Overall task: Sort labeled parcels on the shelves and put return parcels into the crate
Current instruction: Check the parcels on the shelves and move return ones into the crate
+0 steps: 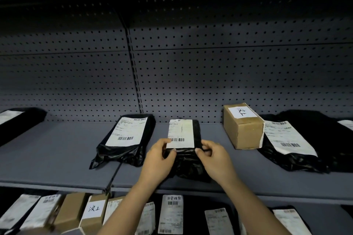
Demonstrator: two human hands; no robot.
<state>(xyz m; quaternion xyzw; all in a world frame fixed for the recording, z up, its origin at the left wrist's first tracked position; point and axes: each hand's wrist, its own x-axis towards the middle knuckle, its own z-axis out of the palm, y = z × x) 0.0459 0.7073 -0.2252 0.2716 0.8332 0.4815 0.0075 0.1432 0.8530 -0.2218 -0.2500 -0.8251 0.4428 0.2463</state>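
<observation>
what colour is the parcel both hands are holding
The parcel is black, with a white barcode label; head view.

A single head-worn view is given, aimed forward and slightly down, close to the grey shelf [57,150] and its pegboard back [229,82].

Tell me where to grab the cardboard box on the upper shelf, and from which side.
Probably its near end, reached from the front-left. The cardboard box lies lengthwise with a short end facing the shelf edge and its left wall free; a black bag presses against its right wall.
</observation>
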